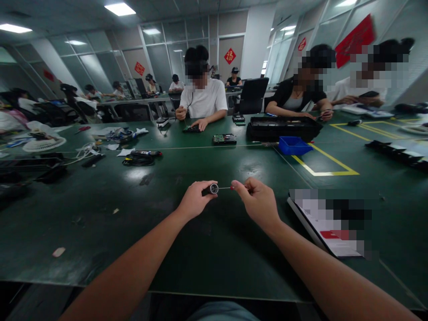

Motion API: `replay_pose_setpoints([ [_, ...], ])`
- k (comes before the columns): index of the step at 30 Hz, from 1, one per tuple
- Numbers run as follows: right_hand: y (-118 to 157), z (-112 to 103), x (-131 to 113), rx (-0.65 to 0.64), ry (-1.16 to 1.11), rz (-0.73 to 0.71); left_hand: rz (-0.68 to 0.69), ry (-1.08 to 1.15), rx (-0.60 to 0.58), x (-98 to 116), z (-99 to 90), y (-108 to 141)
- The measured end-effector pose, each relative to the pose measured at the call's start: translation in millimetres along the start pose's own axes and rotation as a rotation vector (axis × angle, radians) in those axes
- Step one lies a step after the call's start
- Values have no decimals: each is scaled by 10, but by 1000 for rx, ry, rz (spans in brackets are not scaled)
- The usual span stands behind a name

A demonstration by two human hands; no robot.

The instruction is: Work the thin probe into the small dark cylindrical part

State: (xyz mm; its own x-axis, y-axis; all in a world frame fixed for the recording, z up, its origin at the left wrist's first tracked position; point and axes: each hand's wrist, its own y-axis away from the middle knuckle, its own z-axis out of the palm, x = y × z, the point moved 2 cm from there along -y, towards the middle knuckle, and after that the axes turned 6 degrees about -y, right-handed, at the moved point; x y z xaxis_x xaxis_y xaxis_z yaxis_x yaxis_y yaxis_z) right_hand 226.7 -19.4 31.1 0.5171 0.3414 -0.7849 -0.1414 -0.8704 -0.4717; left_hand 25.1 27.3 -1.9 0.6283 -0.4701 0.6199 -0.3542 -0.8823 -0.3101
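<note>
Over the middle of the green table (pixel 160 240), my left hand (pixel 195 199) is closed around a small black cylindrical part (pixel 210 189) with a round, silvery end turned toward me. I cannot make out exactly what kind of part it is. Across from it, my right hand (pixel 259 200) grips the handle of a screwdriver (pixel 224 187), its fingers wrapped round and hiding most of the handle. The thin metal shaft points left and its tip meets the side of the black part. Both hands are held above the tabletop.
A box (pixel 321 227) with blurred print lies right of my right arm. Farther off are a blue bin (pixel 294 146), a long black casing (pixel 284 129), a circuit-board device (pixel 224 139) and a coiled black cable (pixel 140 158). Co-workers (pixel 202 100) sit along the far side.
</note>
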Motion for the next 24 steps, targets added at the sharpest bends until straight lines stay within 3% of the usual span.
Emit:
replay_pose_setpoints([
  [15,24,42,3,-178,-169,-125,10,-19,4,5,-5,-2],
  [24,20,46,13,-189,-107,52,2,-36,-11,14,-9,0],
])
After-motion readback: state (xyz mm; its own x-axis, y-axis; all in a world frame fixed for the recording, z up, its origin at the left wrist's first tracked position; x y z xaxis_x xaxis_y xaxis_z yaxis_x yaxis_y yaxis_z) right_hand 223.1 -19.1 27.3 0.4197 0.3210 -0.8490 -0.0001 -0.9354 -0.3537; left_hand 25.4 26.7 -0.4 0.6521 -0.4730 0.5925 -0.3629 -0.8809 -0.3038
